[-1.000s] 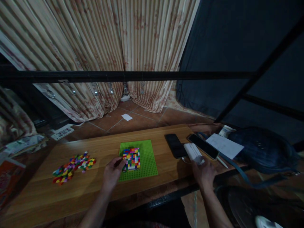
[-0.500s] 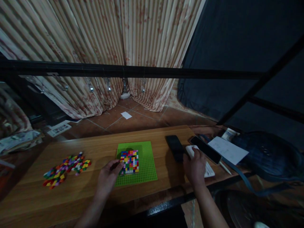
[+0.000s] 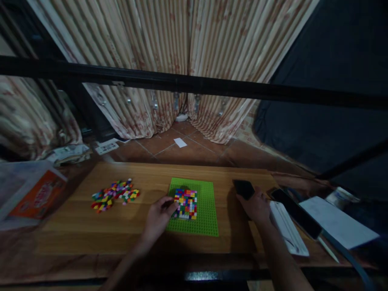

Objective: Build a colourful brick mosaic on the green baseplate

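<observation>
A block of small multicoloured toy bricks (image 3: pixel 186 204) sits on the green baseplate (image 3: pixel 207 214). My left hand (image 3: pixel 159 216) is at the block's left side, thumb and fingers curled together against its edge. Whether a small brick is between those fingertips cannot be made out. Over on the right, my right hand (image 3: pixel 256 206) is closed around the near end of a black phone (image 3: pixel 244 188), covering that end. A white, long, narrow case (image 3: pixel 287 228) lies just right of that hand.
Loose coloured bricks (image 3: pixel 112 195) lie in a pile on the left of the wooden table (image 3: pixel 145 173). Right of the white case are a second dark phone (image 3: pixel 298 214), white paper (image 3: pixel 339 222) and a white pen (image 3: pixel 329 249). A clear box (image 3: pixel 27 194) stands beyond the left end.
My right hand has left the white case and moved left onto the black phone, closing on it. The left hand stays at the block's left edge. The camera view has turned left.
</observation>
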Motion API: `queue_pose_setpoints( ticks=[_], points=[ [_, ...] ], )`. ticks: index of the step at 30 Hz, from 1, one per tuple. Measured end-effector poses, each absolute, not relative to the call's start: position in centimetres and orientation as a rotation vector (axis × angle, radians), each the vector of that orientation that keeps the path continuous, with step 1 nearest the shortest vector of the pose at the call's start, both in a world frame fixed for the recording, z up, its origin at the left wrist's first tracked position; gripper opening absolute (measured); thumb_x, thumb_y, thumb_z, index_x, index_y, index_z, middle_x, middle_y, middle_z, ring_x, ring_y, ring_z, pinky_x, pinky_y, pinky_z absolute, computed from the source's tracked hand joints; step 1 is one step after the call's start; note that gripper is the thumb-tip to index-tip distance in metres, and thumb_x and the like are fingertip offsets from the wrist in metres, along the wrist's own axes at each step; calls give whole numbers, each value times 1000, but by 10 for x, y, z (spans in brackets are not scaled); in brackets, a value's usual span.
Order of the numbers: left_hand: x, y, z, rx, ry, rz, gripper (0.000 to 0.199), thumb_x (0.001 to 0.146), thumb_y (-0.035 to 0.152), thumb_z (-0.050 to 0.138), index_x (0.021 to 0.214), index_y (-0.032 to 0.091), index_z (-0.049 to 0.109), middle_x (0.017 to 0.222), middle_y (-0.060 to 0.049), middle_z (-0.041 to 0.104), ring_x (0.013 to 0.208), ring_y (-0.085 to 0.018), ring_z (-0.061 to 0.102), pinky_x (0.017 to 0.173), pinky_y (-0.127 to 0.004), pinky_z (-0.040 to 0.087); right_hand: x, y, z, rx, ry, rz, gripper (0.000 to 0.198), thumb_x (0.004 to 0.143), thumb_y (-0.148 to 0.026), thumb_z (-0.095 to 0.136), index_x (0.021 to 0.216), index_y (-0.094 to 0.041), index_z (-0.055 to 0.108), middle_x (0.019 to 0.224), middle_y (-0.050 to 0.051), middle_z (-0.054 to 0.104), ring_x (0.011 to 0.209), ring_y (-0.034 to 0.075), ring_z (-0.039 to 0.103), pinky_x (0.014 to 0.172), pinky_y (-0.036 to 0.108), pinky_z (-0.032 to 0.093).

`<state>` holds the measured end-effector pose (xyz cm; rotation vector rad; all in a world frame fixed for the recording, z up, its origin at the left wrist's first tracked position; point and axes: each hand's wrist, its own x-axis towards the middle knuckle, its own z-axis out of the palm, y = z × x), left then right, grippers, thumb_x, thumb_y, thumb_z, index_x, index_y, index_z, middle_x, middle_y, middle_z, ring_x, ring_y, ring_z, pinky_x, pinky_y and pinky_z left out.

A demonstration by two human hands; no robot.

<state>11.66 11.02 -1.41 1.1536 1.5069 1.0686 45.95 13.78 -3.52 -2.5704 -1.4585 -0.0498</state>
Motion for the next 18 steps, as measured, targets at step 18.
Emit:
queue_pose_setpoints(
  ticks=[18],
  points=[
    [118, 109, -8, 1154, 1488, 1053, 32, 65, 45, 71, 81, 18, 70, 71, -1, 70, 67, -18, 64, 61, -25, 48, 461, 135, -37, -2477, -1386, -41, 98, 68, -61, 66, 137, 2, 34, 124, 30, 54, 116, 42, 52, 95, 48, 39]
  ],
)
